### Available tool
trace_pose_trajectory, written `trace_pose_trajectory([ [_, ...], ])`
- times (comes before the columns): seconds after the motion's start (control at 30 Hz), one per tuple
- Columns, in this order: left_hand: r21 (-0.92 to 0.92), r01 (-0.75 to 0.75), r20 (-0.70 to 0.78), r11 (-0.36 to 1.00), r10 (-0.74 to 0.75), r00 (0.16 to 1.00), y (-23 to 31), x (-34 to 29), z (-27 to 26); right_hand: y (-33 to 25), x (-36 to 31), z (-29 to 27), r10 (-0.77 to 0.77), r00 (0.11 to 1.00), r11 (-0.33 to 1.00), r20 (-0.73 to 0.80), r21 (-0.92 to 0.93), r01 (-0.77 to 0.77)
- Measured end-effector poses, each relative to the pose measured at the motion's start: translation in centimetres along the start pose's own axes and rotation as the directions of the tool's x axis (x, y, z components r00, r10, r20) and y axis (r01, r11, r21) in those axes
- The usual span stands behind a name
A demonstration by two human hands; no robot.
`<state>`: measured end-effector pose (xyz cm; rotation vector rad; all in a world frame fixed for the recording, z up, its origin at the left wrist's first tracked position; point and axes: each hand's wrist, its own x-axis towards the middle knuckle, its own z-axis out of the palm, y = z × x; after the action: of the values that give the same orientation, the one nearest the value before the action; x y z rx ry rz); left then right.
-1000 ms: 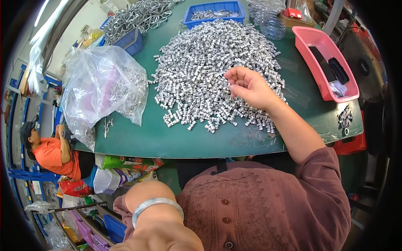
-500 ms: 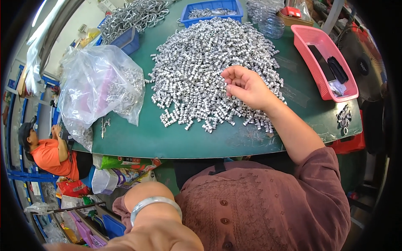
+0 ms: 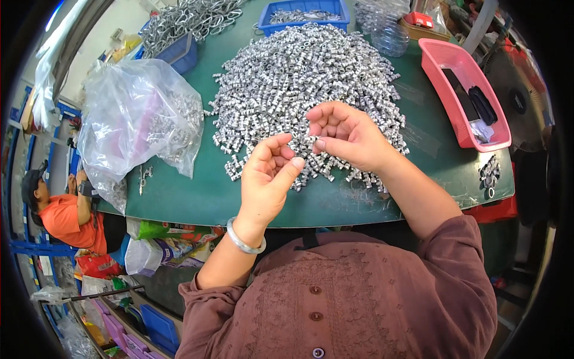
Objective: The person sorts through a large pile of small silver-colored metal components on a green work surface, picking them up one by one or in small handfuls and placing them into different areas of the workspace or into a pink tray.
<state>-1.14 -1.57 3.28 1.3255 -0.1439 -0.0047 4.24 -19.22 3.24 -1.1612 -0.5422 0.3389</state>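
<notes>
A broad heap of small silver metal fittings point(image 3: 281, 90) covers the middle of the green table. Above its near edge, my two hands face each other with fingertips close together. My left hand point(image 3: 267, 182), below a pale bangle point(image 3: 244, 239), has curled fingers and a thumb standing apart from them, with nothing visible in it. My right hand point(image 3: 353, 140) is closed, its thumb pressed toward the bent fingers. Something small and silvery shows at that thumb's tip, but against the heap I cannot make out what it is.
A clear plastic bag point(image 3: 113, 131) of parts lies left, with blue bins point(image 3: 179, 57) of metal pieces behind. At the right stands a pink basket point(image 3: 502, 134) holding dark items. A small cluster of parts point(image 3: 490, 173) lies near the right edge. A person in orange point(image 3: 66, 221) is far left.
My left hand has risen from low at the left, near my body, to the heap's near edge beside my right hand. My right hand has shifted slightly toward me.
</notes>
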Motion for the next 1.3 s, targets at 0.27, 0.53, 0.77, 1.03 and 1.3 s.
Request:
trace_pose_trajectory([
  [0.27, 0.035, -0.049, 0.013, 0.998, 0.049, 0.999, -1.4, 0.1, 0.3, 0.5, -0.3, 0.2, -0.016, 0.999, 0.990, 0.040, -0.138, 0.022],
  [0.53, -0.444, 0.226, -0.014, 0.867, -0.259, 0.966, -3.6, 0.4, -1.5, 0.3, -0.1, -1.1, -0.048, 0.996, 0.648, 0.080, -0.756, 0.092],
  [0.77, -0.534, 0.299, 0.055, 0.791, -0.320, 0.946, -4.3, 0.2, -2.4, 0.8, -0.1, -1.3, -0.009, 0.971, 0.066, 0.237, -0.969, 0.237],
  [1.03, -0.459, 0.267, 0.080, 0.847, -0.260, 0.962, -4.4, -0.1, -2.5, 1.2, 0.4, -1.8, -0.162, 0.981, 0.291, 0.107, -0.945, 0.151],
  [1.3, -0.496, 0.296, 0.081, 0.816, -0.296, 0.952, -3.7, 0.0, -2.5, 0.7, 0.4, -1.3, 0.085, 0.993, 0.901, -0.082, -0.418, -0.112],
])
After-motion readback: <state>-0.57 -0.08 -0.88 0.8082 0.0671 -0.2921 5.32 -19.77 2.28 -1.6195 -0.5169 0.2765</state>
